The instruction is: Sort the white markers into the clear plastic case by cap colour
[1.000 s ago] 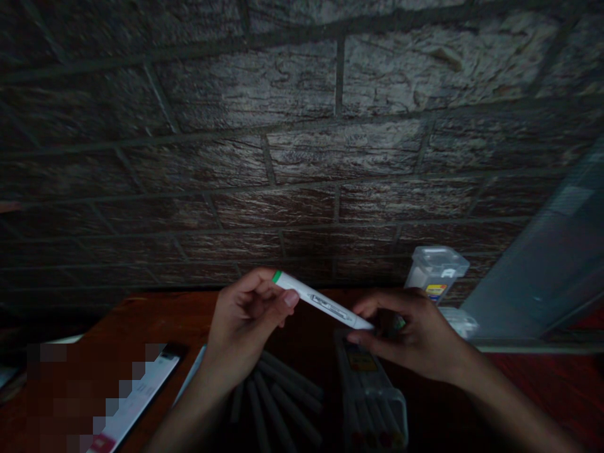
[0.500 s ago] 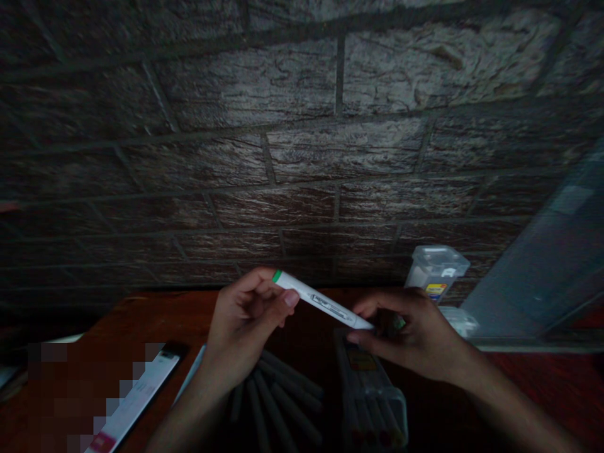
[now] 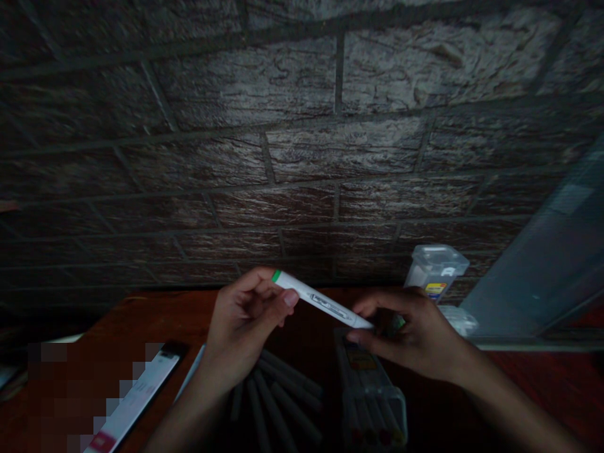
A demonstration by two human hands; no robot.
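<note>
A white marker (image 3: 321,302) with a green end band is held level above the table between both hands. My left hand (image 3: 245,324) pinches its green-banded end with thumb and fingers. My right hand (image 3: 410,336) closes its fingertips on the other end. Below the hands lie several loose markers (image 3: 278,402) in a dark row, and beside them a clear plastic marker case (image 3: 372,402) with more markers inside.
A reddish-brown table (image 3: 155,314) meets a dark brick wall (image 3: 302,157) close behind. A clear lidded container (image 3: 436,267) stands at the back right. A white paper strip (image 3: 136,396) lies at the left. A pale slanted panel (image 3: 552,264) rises at right.
</note>
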